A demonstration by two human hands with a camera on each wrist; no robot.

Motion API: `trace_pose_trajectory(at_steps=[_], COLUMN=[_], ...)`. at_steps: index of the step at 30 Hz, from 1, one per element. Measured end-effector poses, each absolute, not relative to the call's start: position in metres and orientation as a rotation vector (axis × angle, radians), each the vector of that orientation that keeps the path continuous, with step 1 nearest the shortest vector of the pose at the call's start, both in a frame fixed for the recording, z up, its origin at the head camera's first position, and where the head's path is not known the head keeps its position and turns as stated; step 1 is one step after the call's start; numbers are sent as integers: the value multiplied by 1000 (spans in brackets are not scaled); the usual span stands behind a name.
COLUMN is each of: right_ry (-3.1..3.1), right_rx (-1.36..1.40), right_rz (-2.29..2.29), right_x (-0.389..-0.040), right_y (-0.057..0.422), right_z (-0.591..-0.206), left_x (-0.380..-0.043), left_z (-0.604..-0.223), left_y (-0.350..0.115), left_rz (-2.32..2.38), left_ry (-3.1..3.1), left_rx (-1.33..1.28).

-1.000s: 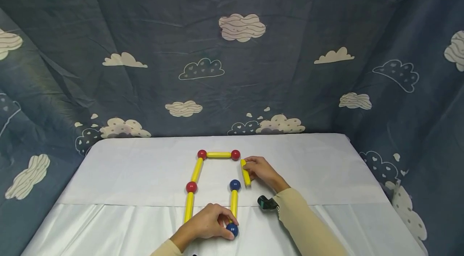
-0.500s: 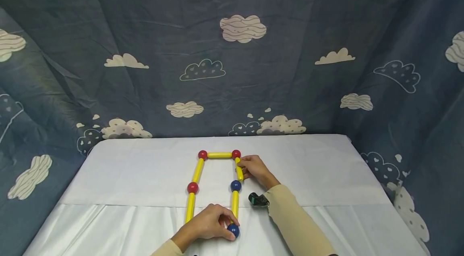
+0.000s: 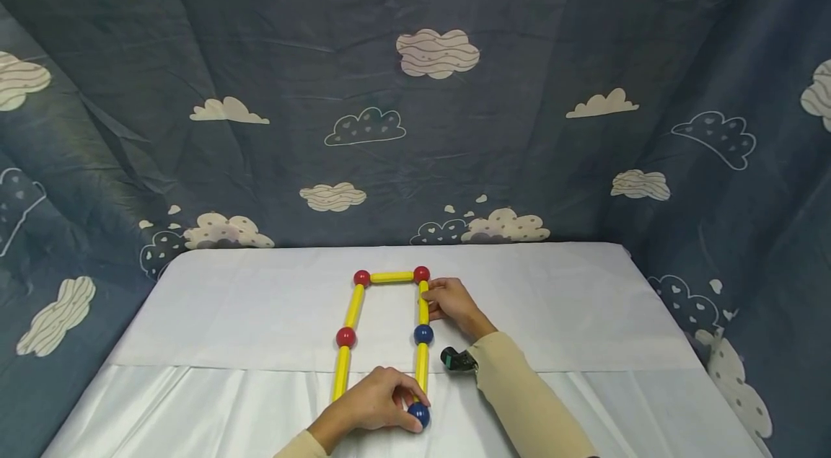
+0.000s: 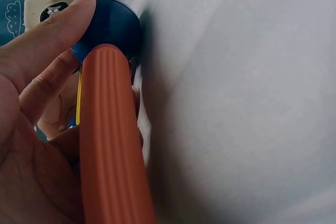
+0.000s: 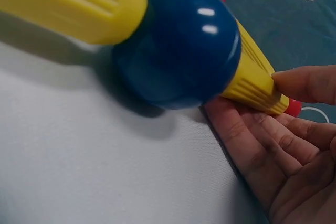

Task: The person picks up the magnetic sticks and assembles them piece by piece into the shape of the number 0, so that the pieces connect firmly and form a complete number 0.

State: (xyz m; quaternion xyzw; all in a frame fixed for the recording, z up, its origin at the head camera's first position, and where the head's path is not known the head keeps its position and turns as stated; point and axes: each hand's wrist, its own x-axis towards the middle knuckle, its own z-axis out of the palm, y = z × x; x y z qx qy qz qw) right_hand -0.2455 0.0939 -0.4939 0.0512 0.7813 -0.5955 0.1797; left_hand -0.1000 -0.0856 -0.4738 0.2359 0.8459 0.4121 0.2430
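Note:
My right hand (image 3: 457, 305) pinches a yellow rod (image 3: 423, 310) between thumb and fingers. That rod spans from the far right red ball (image 3: 421, 274) to a blue ball (image 3: 423, 333), its end against the blue ball (image 5: 181, 45) in the right wrist view. My left hand (image 3: 376, 400) pinches the near blue ball (image 3: 418, 415) with the thumb on its side. A ribbed orange curved rod (image 4: 113, 140) meets this ball in the left wrist view; my hand hides it in the head view. Another yellow rod (image 3: 422, 364) joins the two blue balls.
On the left side stand two yellow rods, a far one (image 3: 353, 306) and a near one (image 3: 340, 371), with a red ball (image 3: 346, 337) between. A yellow crosspiece (image 3: 392, 277) runs to the left corner red ball (image 3: 362, 278). White cloth (image 3: 552, 299) covers the table before a cloud-patterned curtain (image 3: 363, 47).
My right hand has moved left with the yellow rod, from beside the frame into line between the red and blue balls. My left hand stays on its ball.

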Motion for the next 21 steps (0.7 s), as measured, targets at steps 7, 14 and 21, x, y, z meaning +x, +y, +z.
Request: trace_pose_trajectory(at_steps=[7, 14, 21], right_ry=[2263, 2415, 2433], right_rx=[163, 206, 251], right_rz=[-1659, -1558, -1558], right_x=[-240, -237, -236], right_y=[89, 86, 87], right_z=[-492, -485, -488], left_x=[-99, -98, -96], left_z=[-473, -472, -470], left_y=[-87, -87, -85], left_rz=[1138, 1152, 1131], left_ry=[2297, 2298, 2303], left_rx=[623, 637, 606])
